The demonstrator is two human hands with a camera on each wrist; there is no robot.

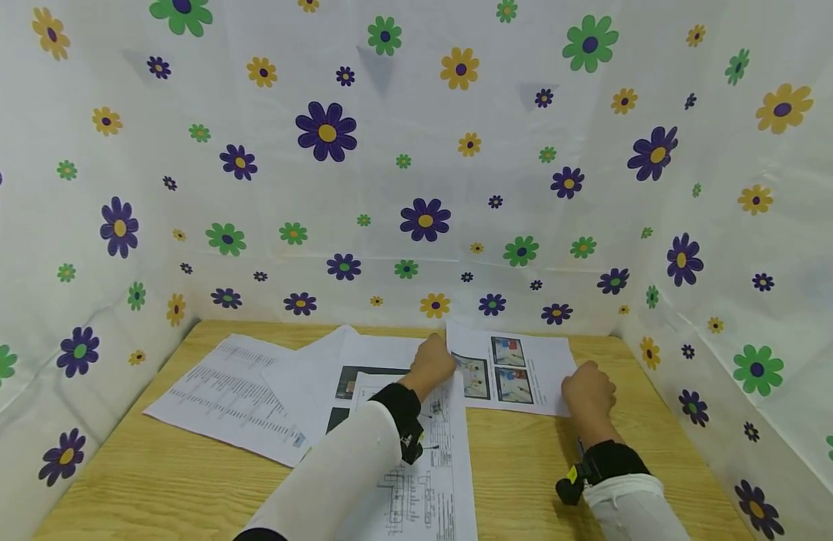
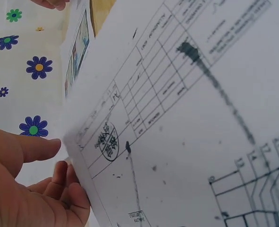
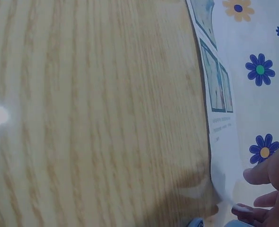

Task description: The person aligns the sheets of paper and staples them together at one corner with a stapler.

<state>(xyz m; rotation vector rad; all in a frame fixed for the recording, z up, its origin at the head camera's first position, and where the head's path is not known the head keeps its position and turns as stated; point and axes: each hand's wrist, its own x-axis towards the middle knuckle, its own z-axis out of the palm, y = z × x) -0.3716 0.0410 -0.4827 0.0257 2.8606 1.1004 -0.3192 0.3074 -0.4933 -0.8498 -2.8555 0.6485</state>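
Note:
My left hand [image 1: 433, 366] is at the top of a sheet with a line drawing [image 1: 416, 488], where it meets a sheet with colour photos [image 1: 541, 368]. In the left wrist view, its thumb and curled fingers [image 2: 73, 189] pinch paper at the drawing sheet's corner; which sheets lie between them I cannot tell. My right hand [image 1: 590, 394] holds the photo sheet's right end. In the right wrist view, this sheet [image 3: 224, 156] runs down to the thumb and fingers [image 3: 267, 172], its corner bent up over the wood.
Several more printed sheets, among them a text page [image 1: 233, 391], overlap on the left of the wooden table [image 1: 524, 481]. Behind and on both sides hangs a white flower-patterned cloth [image 1: 362, 188]. A black camera strap [image 1: 615, 460] is around the right wrist.

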